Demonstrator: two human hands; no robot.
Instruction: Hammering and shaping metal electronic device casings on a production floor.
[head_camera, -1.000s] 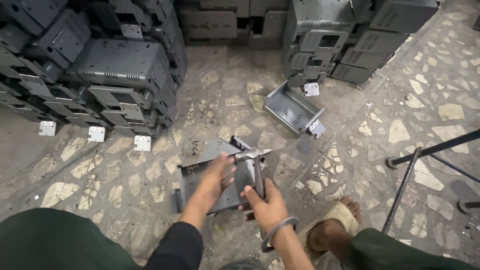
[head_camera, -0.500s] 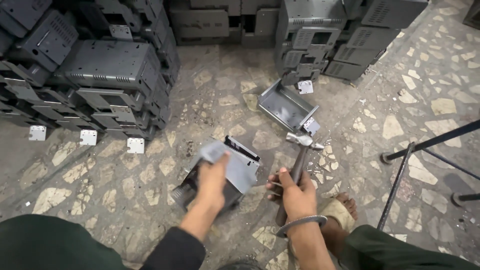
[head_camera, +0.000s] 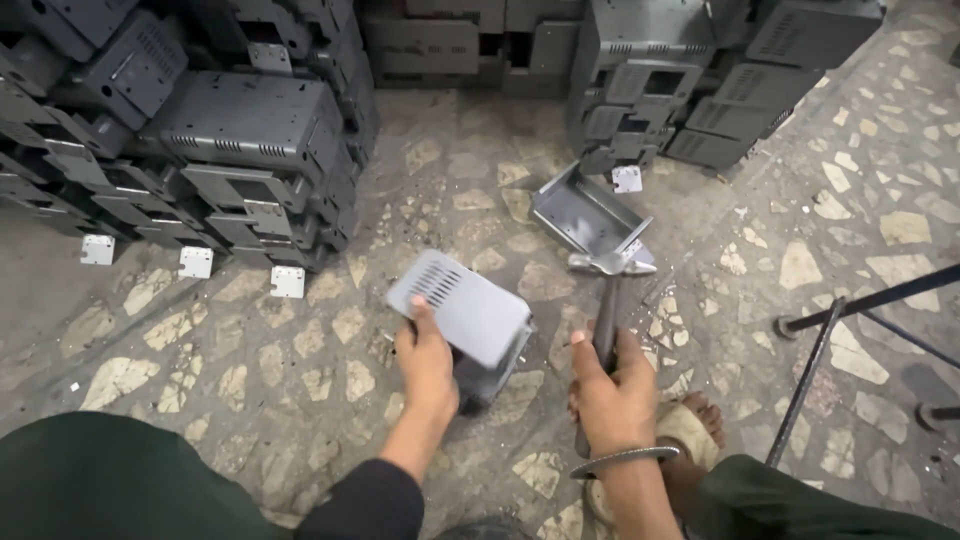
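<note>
The left hand (head_camera: 427, 362) is gripping the near edge of a grey sheet-metal cover (head_camera: 462, 307), with the thumb lying on its top face and the remaining fingers curled beneath it. The cover is sitting tilted above the stone floor (head_camera: 300, 380), with its vented end pointing up and to the left, and it is positioned just in front of the person's knees. The right hand (head_camera: 612, 385) is clenching the handle of a hammer (head_camera: 607, 300), with the fingers wrapping fully around the shaft. The hammer is standing nearly upright, and its metal head is sitting just to the right of the cover, apart from it. A metal bangle (head_camera: 622, 459) is encircling the right wrist. An open grey metal tray (head_camera: 588, 214) is lying on the floor just beyond the hammer head. Stacks of grey metal housings (head_camera: 230, 150) are standing to the left, and further stacks (head_camera: 690, 80) are standing at the upper right. A dark metal stand (head_camera: 830, 330) is occupying the right side.
</note>
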